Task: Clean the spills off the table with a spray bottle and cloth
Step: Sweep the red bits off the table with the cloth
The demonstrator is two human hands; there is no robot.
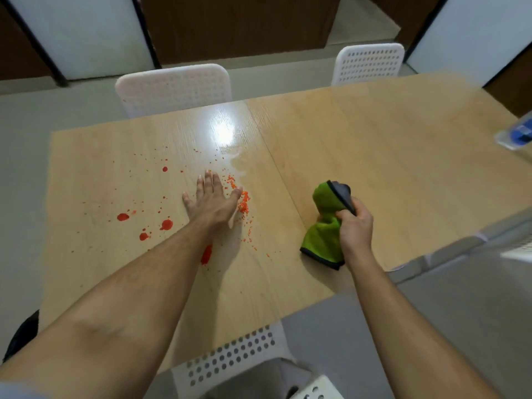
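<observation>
The left hand lies flat, palm down, fingers straight and spread toward 12 o'clock, arm fully extended. The right hand, at 3 o'clock of it, has its fingers curled in a closed grip.

Pale wood table on a grey floor, with glare near the far edge. Two white perforated chairs beyond that edge, another at the near edge. Behind, white panels and dark brown wall.

Probably an office break room, wooden table, perforated white chairs
</observation>
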